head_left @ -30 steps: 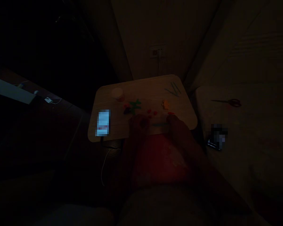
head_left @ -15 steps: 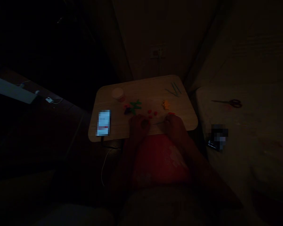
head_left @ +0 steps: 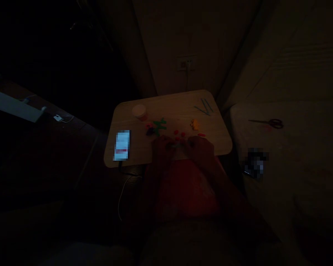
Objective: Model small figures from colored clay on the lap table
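hands (head_left: 163, 146) flank a strip (head_left: 177, 146), the tub (head_left: 139, 111) beyond too dim inside.

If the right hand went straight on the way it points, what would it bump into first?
Probably the small red pieces on the table, just ahead of the right hand. It's very dark, so height and depth are hard to judge.

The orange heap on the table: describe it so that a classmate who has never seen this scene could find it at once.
Start at the wood-grained table in mid-view. On its right half, look between the thin sticks and the right hand. There lies the orange heap, a bumpy cluster whose yellow-orange colour sets it apart from the red pieces nearby.
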`<act>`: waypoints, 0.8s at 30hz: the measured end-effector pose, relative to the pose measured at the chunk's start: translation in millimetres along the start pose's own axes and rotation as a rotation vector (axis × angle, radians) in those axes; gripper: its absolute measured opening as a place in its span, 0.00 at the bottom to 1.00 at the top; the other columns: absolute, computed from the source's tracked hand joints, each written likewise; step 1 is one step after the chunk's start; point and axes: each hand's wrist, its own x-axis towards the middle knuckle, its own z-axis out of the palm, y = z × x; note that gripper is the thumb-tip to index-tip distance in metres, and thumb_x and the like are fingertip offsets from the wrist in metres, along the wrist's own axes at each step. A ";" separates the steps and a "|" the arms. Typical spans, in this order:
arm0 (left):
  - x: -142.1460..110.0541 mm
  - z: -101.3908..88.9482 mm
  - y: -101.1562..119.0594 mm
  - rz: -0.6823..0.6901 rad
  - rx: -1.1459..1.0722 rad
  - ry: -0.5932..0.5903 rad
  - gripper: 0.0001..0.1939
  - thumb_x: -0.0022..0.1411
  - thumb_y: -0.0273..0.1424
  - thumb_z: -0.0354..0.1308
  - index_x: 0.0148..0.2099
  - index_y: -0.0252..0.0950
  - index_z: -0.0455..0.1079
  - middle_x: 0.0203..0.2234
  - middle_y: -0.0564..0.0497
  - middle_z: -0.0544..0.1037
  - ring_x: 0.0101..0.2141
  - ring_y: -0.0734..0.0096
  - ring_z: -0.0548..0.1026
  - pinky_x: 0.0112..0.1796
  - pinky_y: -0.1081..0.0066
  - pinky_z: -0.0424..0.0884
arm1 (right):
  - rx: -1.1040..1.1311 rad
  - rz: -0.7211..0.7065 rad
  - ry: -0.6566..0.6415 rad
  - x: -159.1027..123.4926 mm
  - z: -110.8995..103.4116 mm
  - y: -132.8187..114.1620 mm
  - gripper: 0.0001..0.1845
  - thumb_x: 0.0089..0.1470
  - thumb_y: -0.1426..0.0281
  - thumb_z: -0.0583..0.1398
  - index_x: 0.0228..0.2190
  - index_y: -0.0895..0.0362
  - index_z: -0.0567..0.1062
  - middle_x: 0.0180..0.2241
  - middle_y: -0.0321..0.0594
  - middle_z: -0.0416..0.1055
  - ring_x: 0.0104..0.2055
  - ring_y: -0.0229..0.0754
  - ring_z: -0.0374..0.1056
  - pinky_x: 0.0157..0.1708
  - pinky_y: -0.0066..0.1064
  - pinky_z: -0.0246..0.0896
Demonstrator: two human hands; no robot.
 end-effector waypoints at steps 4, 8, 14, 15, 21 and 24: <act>1.6 1.0 -2.0 -0.027 0.003 -0.005 0.07 0.58 0.31 0.71 0.39 0.38 0.80 0.41 0.46 0.80 0.47 0.54 0.76 0.54 0.52 0.68 | -0.002 0.094 0.026 6.1 8.7 -2.8 0.35 0.63 0.40 0.53 0.27 0.56 0.81 0.28 0.49 0.77 0.29 0.46 0.69 0.29 0.34 0.47; 2.1 2.4 -1.9 -0.030 0.022 -0.001 0.07 0.58 0.32 0.71 0.40 0.39 0.80 0.42 0.46 0.81 0.48 0.54 0.76 0.55 0.52 0.68 | -0.099 0.061 0.097 9.5 13.1 -4.2 0.34 0.66 0.45 0.52 0.31 0.58 0.83 0.35 0.54 0.79 0.32 0.48 0.71 0.33 0.36 0.52; 2.4 -1.1 4.9 -0.057 0.033 -0.024 0.07 0.58 0.30 0.71 0.41 0.41 0.81 0.42 0.49 0.81 0.47 0.57 0.77 0.55 0.55 0.68 | -0.219 -0.070 0.225 10.5 19.6 0.6 0.28 0.67 0.52 0.55 0.33 0.59 0.84 0.41 0.55 0.79 0.46 0.56 0.70 0.47 0.44 0.53; 2.5 -1.6 5.5 -0.053 0.033 -0.021 0.07 0.58 0.30 0.71 0.41 0.41 0.81 0.42 0.49 0.81 0.47 0.57 0.77 0.55 0.55 0.68 | -0.217 -0.082 0.224 11.3 21.0 2.4 0.27 0.67 0.52 0.55 0.33 0.58 0.84 0.42 0.55 0.79 0.47 0.57 0.69 0.47 0.44 0.52; 3.5 -1.9 4.5 -0.039 0.031 -0.029 0.07 0.58 0.30 0.71 0.40 0.40 0.81 0.41 0.48 0.81 0.47 0.56 0.77 0.54 0.54 0.69 | -0.201 -0.120 0.231 16.6 26.8 9.6 0.25 0.67 0.53 0.56 0.36 0.56 0.85 0.44 0.54 0.77 0.50 0.57 0.66 0.47 0.45 0.49; 3.6 -1.2 2.4 -0.027 0.035 -0.029 0.08 0.58 0.31 0.71 0.41 0.41 0.81 0.41 0.48 0.81 0.47 0.56 0.77 0.53 0.55 0.69 | -0.209 -0.132 0.223 18.2 28.3 10.8 0.25 0.67 0.52 0.56 0.37 0.56 0.85 0.44 0.55 0.77 0.50 0.57 0.66 0.47 0.45 0.49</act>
